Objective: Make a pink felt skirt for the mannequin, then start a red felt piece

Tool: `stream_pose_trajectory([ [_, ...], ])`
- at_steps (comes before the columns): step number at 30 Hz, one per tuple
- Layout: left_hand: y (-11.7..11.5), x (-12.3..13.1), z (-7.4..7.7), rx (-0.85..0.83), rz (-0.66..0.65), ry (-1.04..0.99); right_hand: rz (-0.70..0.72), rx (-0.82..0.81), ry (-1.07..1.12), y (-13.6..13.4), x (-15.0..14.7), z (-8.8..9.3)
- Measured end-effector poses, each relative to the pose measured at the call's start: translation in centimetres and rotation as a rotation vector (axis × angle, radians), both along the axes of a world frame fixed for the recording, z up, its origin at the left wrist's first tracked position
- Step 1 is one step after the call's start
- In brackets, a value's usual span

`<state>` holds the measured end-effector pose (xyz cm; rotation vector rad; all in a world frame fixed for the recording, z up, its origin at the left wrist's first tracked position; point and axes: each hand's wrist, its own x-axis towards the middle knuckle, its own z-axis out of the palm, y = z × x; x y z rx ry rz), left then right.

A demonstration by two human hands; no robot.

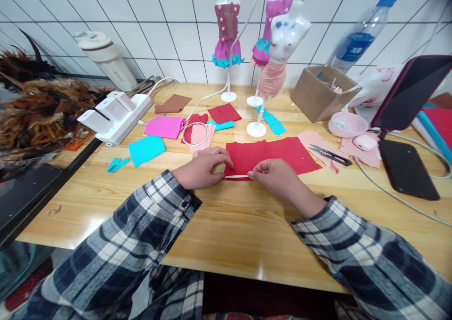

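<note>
A long red cloth [271,155] lies flat on the wooden table, with a thin white strip [236,176] along its near left edge. My left hand [208,168] rests at the cloth's left end, its fingers spread over the corner and the strip's left end. The fingertips of my right hand [270,171] are pinched on the strip's right end at the cloth's near edge. Beyond the cloth stands a small white mannequin [287,37] in a pink skirt. Black snips [330,155] lie on pink fabric [319,145] to the right.
Folded magenta [164,127] and cyan [146,150] fabrics lie left of my hands. A power strip [123,117] sits farther left. A cardboard box [309,94], a pink bowl [348,124], a phone [409,169] and a white cable [395,197] are at the right.
</note>
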<state>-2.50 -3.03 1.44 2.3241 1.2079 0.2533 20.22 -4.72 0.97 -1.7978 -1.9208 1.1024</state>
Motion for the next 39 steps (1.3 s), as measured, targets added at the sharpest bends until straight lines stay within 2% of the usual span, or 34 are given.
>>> stream_pose_trajectory([
  [7, 0.0, 0.2, 0.1, -0.027, 0.009, -0.019, 0.032, 0.017, -0.056, -0.1, -0.3, 0.2],
  [14, -0.4, 0.7, -0.1, 0.030, 0.068, 0.037, 0.036, 0.036, -0.079, -0.1, -0.3, 0.3],
  [27, -0.5, 0.9, -0.1, 0.013, 0.079, 0.075, 0.064, 0.141, -0.186, -0.3, -0.6, 0.0],
  [35, -0.8, 0.9, -0.2, 0.057, 0.071, 0.107, 0.083, 0.216, -0.249, -0.4, -0.8, -0.5],
  [39, -1.0, 1.0, -0.1, 0.165, 0.071, 0.113, 0.098, 0.228, -0.243, -0.6, -0.8, -0.3],
])
